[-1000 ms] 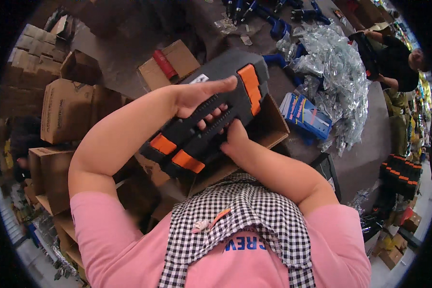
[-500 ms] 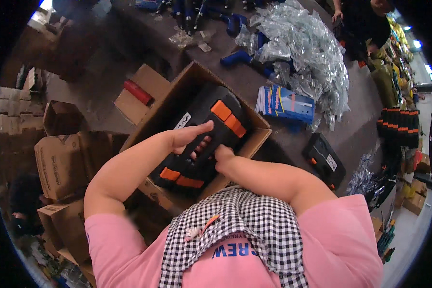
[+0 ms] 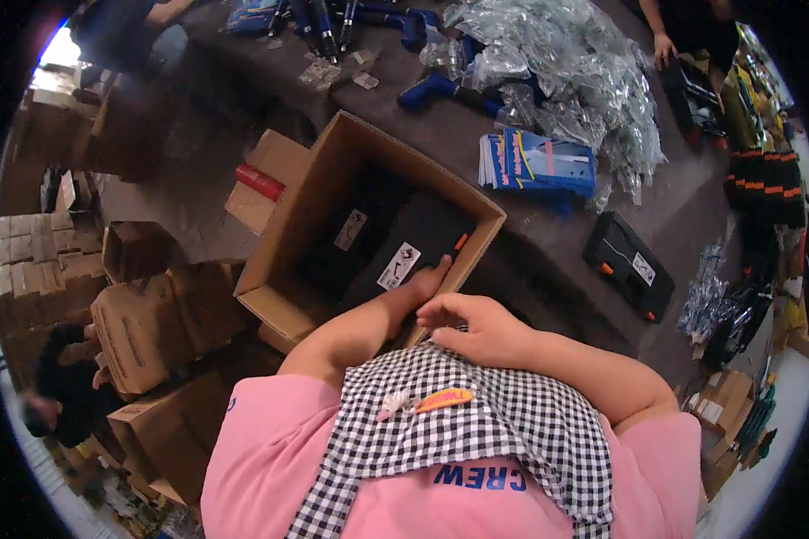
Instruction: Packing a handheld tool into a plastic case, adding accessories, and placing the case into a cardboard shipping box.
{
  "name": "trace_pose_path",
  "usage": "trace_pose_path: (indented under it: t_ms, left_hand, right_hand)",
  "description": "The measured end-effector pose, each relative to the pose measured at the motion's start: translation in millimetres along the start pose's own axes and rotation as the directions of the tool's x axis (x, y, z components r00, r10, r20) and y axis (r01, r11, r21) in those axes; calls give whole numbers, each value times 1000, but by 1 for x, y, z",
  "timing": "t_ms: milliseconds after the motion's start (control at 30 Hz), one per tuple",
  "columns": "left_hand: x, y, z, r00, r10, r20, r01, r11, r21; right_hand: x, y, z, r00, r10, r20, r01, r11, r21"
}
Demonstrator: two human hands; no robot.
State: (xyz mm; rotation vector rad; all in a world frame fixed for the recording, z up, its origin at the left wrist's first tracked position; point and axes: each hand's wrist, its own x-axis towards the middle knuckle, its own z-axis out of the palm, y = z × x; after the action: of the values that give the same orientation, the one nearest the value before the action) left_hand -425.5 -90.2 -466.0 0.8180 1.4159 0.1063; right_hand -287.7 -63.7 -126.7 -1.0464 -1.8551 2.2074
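An upright cardboard carton (image 3: pixel 265 247) stands in front of me, its top unfolded. Inside, a black plastic tool case (image 3: pixel 418 238) with a white label and an orange latch rests on the right side. Left of it, in shadow, is another labelled black case (image 3: pixel 328 242). My left hand (image 3: pixel 427 280) reaches over the near edge of the carton and grips the near end of the right case; most of its fingers are hidden. Outside, by the near right rim, my right hand (image 3: pixel 476 325) is held loosely, fingers apart, with nothing in it.
Right of the carton lie stacked blue leaflets (image 3: pixel 548 163), another black case (image 3: pixel 629 269) and a heap of clear plastic bags (image 3: pixel 566 72). Blue-handled tools (image 3: pixel 449 92) lie beyond. A red roll (image 3: pixel 260 182) rests on a carton flap. Closed cartons (image 3: pixel 144 332) stand left. Other people work nearby.
The case that both my hands held by its handle has gone lower into the carton. My right hand has let go and come back outside the rim; my left has shifted to the near right.
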Motion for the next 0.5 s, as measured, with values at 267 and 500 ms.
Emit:
trace_pose_path:
  t_ms: [267,500]
  left_hand:
    - [-76,68,2,995,48,89,-33,987,-155]
    - [-171,150,-37,959,231,-166,-117,851,512]
  right_hand:
    - [-75,135,-75,711,423,-561,12,791,612]
    - [-143,306,-173,203,875,-440,735,161,659]
